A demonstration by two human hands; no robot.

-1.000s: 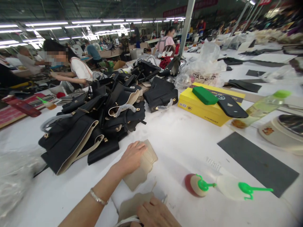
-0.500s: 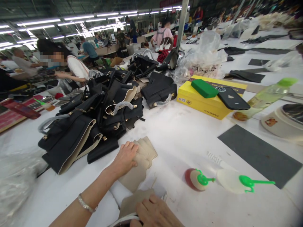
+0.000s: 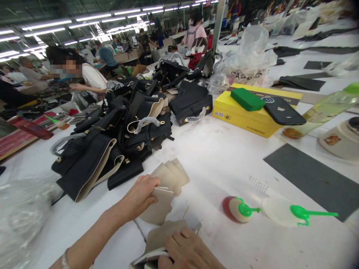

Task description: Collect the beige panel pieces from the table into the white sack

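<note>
My left hand [image 3: 144, 192], with a bracelet at the wrist, pinches the edge of a beige leather piece [image 3: 163, 191] and lifts it off the fanned stack of beige pieces [image 3: 179, 175]. More of the same flat pieces lie under and in front of that hand. At the bottom edge of the view my right hand [image 3: 187, 248] has its fingers curled over beige pieces [image 3: 164, 236] with pale edges. A part of that bundle is cut off by the frame, and the thumb is mostly hidden.
Black handbags [image 3: 92, 160] are heaped at left and centre. To the right stand a yellow box [image 3: 246, 121] with a green case [image 3: 246, 99] and a phone [image 3: 284, 111], a dark grey sheet [image 3: 311, 179] and two green-tipped squeeze bottles [image 3: 238, 209]. A co-worker [image 3: 92, 78] bends over beyond the bags.
My left hand has drawn back slightly towards me and raised the edge of a beige piece from the stack. My right hand stays nearly in place. The camera view has shifted a little.
</note>
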